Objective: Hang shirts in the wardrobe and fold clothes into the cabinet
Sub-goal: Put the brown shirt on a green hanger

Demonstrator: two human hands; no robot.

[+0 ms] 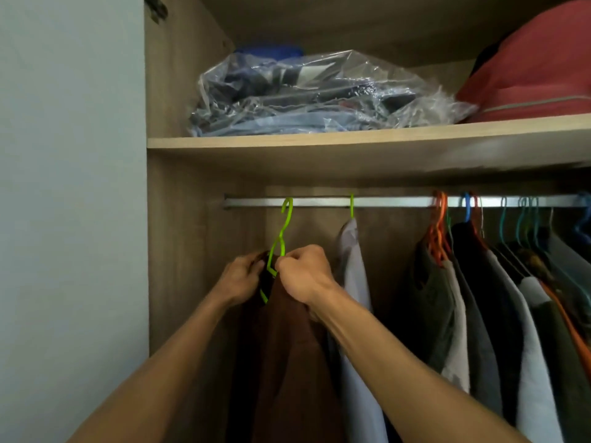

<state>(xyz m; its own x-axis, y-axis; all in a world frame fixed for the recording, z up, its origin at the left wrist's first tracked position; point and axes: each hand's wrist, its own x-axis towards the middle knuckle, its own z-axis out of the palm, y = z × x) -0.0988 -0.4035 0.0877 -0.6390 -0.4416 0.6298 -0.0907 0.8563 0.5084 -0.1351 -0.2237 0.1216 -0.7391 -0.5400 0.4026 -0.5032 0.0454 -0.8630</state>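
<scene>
Head view looks up into an open wardrobe (179,219) beside a pale wall (70,187). At the left end of the rail (399,201) a green hanger (283,233) has its hook over the bar, carrying a brown shirt (287,362). The left hand (240,278) grips the shirt's collar on the hanger's left side, fingers curled round the cloth. The right hand (305,273) pinches the fabric at the hanger's neck, fingers closed on it. Just right hangs a pale shirt (355,282) on another green hanger, then, well apart, a packed row of hung clothes (495,314). On the shelf (351,139) above lie a clear plastic bag (307,94) of clothes and a red cushion (537,68).
</scene>
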